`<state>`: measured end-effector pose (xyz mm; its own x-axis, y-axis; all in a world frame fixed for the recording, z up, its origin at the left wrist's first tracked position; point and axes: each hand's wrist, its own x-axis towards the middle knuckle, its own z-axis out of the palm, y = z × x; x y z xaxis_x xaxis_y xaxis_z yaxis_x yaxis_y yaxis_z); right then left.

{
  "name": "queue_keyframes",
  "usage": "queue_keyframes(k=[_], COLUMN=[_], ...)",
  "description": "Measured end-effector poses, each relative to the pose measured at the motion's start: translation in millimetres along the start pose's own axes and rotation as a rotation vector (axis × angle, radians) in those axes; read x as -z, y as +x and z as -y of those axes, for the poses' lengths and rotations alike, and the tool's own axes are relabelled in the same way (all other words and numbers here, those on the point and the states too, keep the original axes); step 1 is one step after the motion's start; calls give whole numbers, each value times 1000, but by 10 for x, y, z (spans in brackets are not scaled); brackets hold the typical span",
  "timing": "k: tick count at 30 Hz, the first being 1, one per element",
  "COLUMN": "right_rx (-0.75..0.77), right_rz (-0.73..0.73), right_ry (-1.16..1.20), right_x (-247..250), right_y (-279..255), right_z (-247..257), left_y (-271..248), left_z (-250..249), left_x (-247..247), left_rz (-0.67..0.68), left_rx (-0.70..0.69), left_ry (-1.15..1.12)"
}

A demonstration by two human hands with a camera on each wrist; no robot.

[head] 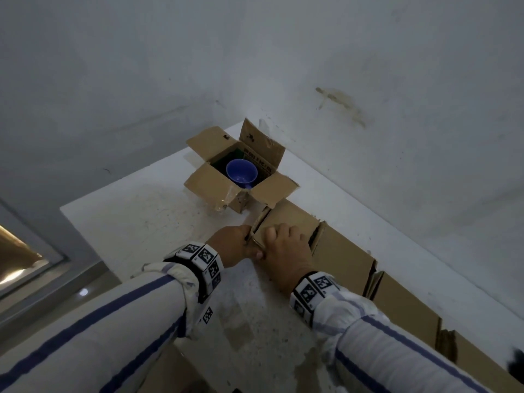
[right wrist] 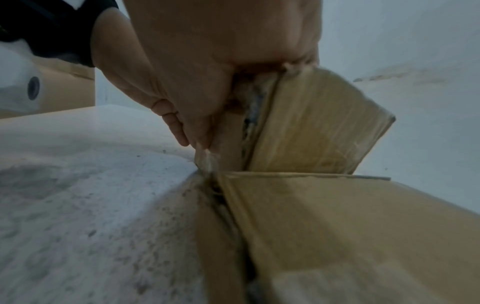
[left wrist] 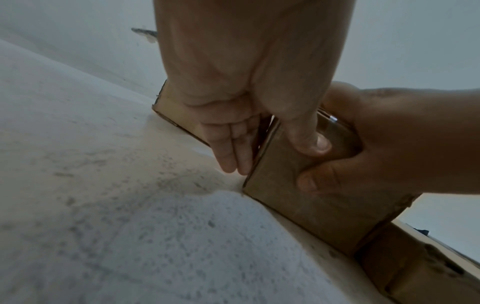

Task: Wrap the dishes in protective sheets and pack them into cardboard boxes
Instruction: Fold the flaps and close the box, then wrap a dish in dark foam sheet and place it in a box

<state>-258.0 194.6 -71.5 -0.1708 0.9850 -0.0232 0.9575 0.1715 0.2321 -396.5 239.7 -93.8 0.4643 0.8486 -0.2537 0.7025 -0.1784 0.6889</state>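
With one blue cup (head: 242, 173) lying unwrapped in the far open box (head: 215, 181), the left hand (head: 231, 245) and right hand (head: 285, 251) are gripping a flattened carton (head: 289, 219) on the worktop (head: 136, 219), so most packing is remaining.

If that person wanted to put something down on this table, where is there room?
Bare tabletop lies left of the open box holding the blue cup. The right side is crowded with flattened cardboard, which both hands grip.

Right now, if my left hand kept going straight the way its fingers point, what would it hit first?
Probably the white tabletop. The left hand grips the flattened cardboard box by its flap, fingers pointing down beside its edge, tips just above the surface, though depth is unclear.
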Motion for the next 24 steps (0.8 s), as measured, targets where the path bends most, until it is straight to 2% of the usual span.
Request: queue_keyframes(k=[5,8,10,12,14,16,17,20,24], right_rx=[8,48,101,130,117,57,11,-116,-255], right_rz=[42,46,89,163,212,179,128,-16,-84], right_ry=[6,31,96,226,375,539,590,648,644], right_x=[12,80,166,248,314,326,331,313,209], right_y=[-35,-86,-101,-121,-156,-221,-271,-480,-894], right_z=[-6,-119,-237,-399,-533,-655,-716,-923,-1307], left_y=[-22,-38,-61,-82,-120,-146,-145,-75,77], left_z=[-35,-69,-94,-157,-303,-510,-632,-981,-1488], left_x=[69,89,90,93,106,111,115,56,-240], left_rz=[36,58,36,-76,-276,-414,-425,-389,-296], left_rx=[17,6,-31,-86,-92,-136,-162,-281,-429], left_ry=[-19,-24,-109,-252,-211,-115,-73,-12,18])
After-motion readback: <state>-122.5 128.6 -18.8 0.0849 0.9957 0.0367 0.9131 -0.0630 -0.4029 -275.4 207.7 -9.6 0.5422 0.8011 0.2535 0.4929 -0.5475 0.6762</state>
